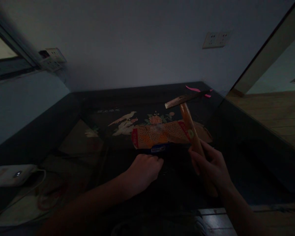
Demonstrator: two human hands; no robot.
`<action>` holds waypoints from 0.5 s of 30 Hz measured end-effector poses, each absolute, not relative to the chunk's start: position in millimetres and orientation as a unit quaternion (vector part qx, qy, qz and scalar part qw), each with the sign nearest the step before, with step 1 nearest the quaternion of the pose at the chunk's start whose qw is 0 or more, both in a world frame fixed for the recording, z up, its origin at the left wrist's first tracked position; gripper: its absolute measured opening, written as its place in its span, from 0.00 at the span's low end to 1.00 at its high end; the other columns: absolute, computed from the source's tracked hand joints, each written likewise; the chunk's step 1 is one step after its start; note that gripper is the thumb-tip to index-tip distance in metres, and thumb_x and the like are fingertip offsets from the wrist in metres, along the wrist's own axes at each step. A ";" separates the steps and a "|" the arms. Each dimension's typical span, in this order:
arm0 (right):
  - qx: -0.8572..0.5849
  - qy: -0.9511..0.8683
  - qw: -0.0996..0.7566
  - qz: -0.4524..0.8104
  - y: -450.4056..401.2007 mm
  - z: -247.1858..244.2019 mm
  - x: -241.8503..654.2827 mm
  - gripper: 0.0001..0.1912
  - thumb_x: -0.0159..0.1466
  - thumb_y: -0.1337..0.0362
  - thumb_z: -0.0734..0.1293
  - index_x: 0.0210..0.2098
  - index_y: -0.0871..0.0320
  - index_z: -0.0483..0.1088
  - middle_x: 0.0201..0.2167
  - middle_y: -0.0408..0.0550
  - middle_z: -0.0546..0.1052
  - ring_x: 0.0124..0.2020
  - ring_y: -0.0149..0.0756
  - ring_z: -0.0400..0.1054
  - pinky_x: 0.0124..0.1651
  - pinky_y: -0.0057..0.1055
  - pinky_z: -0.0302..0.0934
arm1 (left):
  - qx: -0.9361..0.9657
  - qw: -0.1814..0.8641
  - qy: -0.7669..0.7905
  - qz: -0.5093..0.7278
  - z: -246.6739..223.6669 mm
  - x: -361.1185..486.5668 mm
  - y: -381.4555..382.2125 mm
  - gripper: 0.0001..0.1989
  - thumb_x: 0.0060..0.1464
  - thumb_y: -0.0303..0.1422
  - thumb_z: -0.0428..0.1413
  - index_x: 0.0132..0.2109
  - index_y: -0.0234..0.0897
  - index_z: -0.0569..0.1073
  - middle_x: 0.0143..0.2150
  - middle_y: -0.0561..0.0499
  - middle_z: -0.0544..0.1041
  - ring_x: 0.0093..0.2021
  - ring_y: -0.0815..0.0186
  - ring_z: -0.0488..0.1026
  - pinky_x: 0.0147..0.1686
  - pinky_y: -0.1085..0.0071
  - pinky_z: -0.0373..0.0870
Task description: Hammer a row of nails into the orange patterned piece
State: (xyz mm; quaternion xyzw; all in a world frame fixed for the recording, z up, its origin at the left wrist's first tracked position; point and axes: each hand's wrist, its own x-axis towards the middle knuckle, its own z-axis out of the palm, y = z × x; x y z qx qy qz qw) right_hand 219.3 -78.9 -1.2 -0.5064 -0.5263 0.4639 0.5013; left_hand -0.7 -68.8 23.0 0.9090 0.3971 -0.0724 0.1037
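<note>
My right hand (211, 165) is wrapped round the wooden handle of a hammer (190, 127). The hammer is raised with its head at the top, above the right part of a flattened, dotted orange-and-red package (159, 135). A blue label (158, 149) shows at the package's front edge. Just in front of that label, my left hand (146, 168) is closed in a fist low over the dark table. Its curled fingers hide whatever may be inside them. The package lies on the tabletop near printed flowers and birds.
The dark glossy table (93, 98) meets a wall at the back. A pink ribbon (193, 88) lies at its far right corner. At the left sit a white device (13, 175) and its cable (36, 183). Wall sockets (216, 39) are above the table.
</note>
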 end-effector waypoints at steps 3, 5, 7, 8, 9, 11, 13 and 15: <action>-0.514 -0.519 0.502 0.462 -78.7 -2.0 219.1 0.19 0.58 0.58 0.69 0.47 0.59 0.68 0.27 0.40 0.71 0.13 0.22 0.59 0.14 0.23 0.54 | 0.906 0.181 0.383 0.015 39.9 -9.0 -67.9 0.11 0.53 0.25 0.53 0.44 0.39 0.72 0.38 0.51 0.77 0.36 0.65 0.74 0.32 0.72 0.67; -0.516 -0.510 0.506 0.467 -77.9 -3.9 219.3 0.23 0.58 0.58 0.70 0.50 0.58 0.67 0.27 0.40 0.71 0.13 0.23 0.59 0.13 0.24 0.55 | 0.897 0.224 0.372 0.075 50.5 -15.8 -64.5 0.14 0.52 0.24 0.53 0.46 0.40 0.72 0.37 0.53 0.77 0.36 0.67 0.73 0.35 0.73 0.67; -0.516 -0.510 0.505 0.468 -77.0 -5.8 219.6 0.25 0.57 0.57 0.70 0.52 0.57 0.66 0.28 0.40 0.71 0.14 0.24 0.60 0.13 0.24 0.56 | 0.879 0.261 0.375 0.135 59.0 -22.7 -57.0 0.14 0.52 0.24 0.54 0.46 0.39 0.73 0.35 0.53 0.76 0.34 0.69 0.72 0.34 0.74 0.67; -0.516 -0.512 0.502 0.468 -76.7 -6.4 219.7 0.25 0.57 0.57 0.70 0.53 0.57 0.66 0.27 0.40 0.71 0.14 0.24 0.60 0.14 0.24 0.56 | 0.866 0.277 0.382 0.168 61.9 -26.0 -51.4 0.13 0.52 0.25 0.54 0.45 0.38 0.73 0.34 0.54 0.76 0.32 0.70 0.72 0.33 0.75 0.67; -0.517 -0.513 0.500 0.468 -76.5 -6.5 219.7 0.26 0.57 0.57 0.70 0.53 0.57 0.66 0.27 0.40 0.71 0.14 0.24 0.60 0.14 0.24 0.56 | 0.850 0.288 0.391 0.206 63.5 -28.9 -44.3 0.10 0.52 0.26 0.54 0.43 0.37 0.73 0.33 0.54 0.76 0.30 0.71 0.71 0.32 0.75 0.67; -0.519 -0.516 0.495 0.468 -76.7 -5.3 218.9 0.26 0.57 0.56 0.70 0.53 0.57 0.66 0.26 0.39 0.71 0.13 0.24 0.60 0.14 0.24 0.55 | 0.811 0.284 0.418 0.297 61.6 -33.4 -26.6 0.06 0.54 0.28 0.54 0.40 0.36 0.73 0.31 0.54 0.75 0.29 0.71 0.71 0.31 0.76 0.67; -0.524 -0.517 0.489 0.468 -77.4 -3.0 217.5 0.26 0.58 0.56 0.69 0.53 0.59 0.66 0.24 0.38 0.70 0.13 0.24 0.59 0.14 0.24 0.54 | 0.764 0.245 0.448 0.394 52.2 -35.9 -6.5 0.05 0.55 0.29 0.53 0.37 0.36 0.73 0.31 0.54 0.76 0.32 0.70 0.72 0.35 0.74 0.69; -0.528 -0.519 0.485 0.465 -78.1 -1.0 216.2 0.25 0.58 0.56 0.69 0.52 0.59 0.66 0.24 0.39 0.70 0.13 0.24 0.58 0.14 0.25 0.55 | 0.729 0.213 0.469 0.451 37.6 -36.7 11.8 0.04 0.54 0.30 0.54 0.35 0.35 0.73 0.33 0.52 0.77 0.35 0.68 0.73 0.39 0.71 0.70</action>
